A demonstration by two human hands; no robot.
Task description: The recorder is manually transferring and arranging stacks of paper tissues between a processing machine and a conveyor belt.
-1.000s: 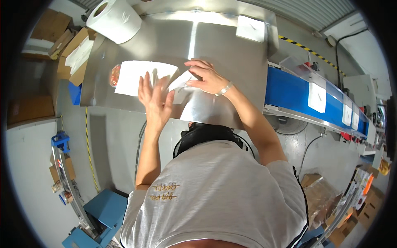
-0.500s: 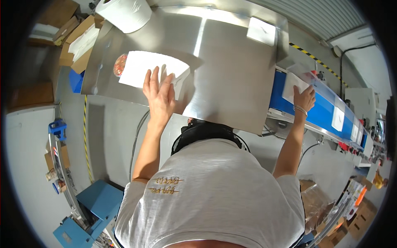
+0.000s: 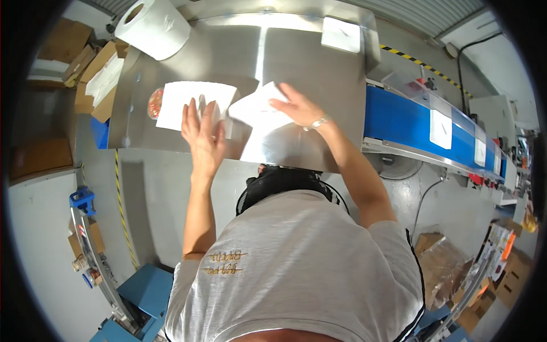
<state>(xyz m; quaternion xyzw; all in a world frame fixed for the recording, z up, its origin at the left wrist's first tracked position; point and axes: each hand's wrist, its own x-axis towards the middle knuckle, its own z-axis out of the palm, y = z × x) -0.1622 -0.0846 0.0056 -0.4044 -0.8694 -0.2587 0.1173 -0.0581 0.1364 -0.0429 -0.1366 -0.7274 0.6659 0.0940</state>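
Note:
On the left part of the metal table (image 3: 285,57), my left hand (image 3: 204,134) lies with spread fingers on a stack of white flat squares (image 3: 176,108). I cannot tell whether they are sheets or thin packets. Just right of the stack, my right hand (image 3: 301,108) grips the edge of a single white square (image 3: 259,108) between thumb and fingers, tilted above the tabletop. From under the stack's left side peeks a round thing with red and orange specks (image 3: 154,104), partly hidden.
A blue conveyor belt (image 3: 393,114) runs off to the right, carrying several white squares (image 3: 440,130) beneath a clear cover. One white square (image 3: 341,35) lies at the table's back right corner. A large white roll (image 3: 162,34) stands back left, beside open cardboard boxes (image 3: 102,85).
My right hand has left the belt and come back over the table, where it now holds a white square. The square it was touching has moved rightward along the belt.

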